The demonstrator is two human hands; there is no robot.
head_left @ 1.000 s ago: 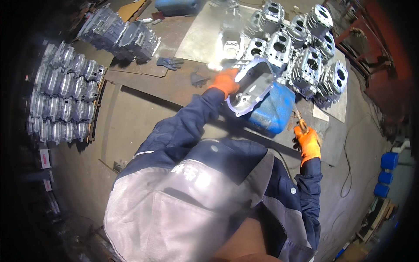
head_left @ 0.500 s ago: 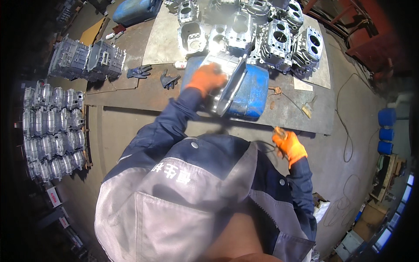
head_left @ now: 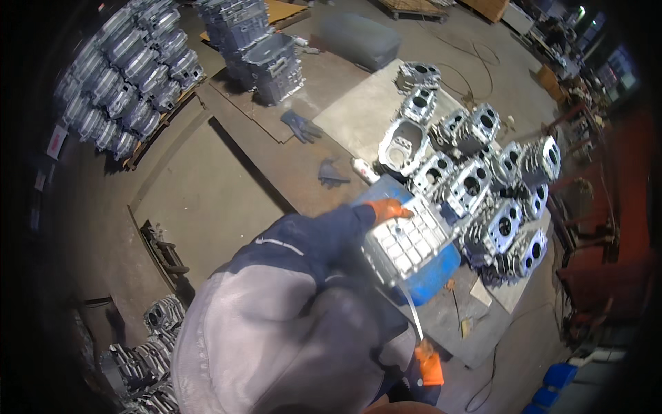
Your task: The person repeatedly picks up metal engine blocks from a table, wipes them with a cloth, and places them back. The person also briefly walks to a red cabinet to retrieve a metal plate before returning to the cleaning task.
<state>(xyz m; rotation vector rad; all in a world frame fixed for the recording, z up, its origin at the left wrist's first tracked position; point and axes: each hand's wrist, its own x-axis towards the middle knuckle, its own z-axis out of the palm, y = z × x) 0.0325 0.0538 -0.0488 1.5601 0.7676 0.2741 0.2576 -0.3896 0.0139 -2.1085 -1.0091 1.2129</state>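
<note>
My left hand, in an orange glove, presses on the upper edge of a ribbed metal casting. Its fingers lie over the rim, and the gridded face is turned up. Under the casting lies a blue plastic drum on the table. Lower down, my right hand, also gloved in orange, is closed round the grip of a long thin flat tool. The tool's pale, slightly blurred shaft reaches up to the casting's near edge; its exact kind cannot be made out.
Several metal engine castings crowd the table beyond the drum. Two dark gloves, one nearer and one farther, lie left of a white bottle. Tall housings stand farther back. A brush lies right of the drum.
The view has swung round. The casting has turned from its side so its gridded face shows. My right hand has brought the tool's shaft up to the casting; my left stays on it.
</note>
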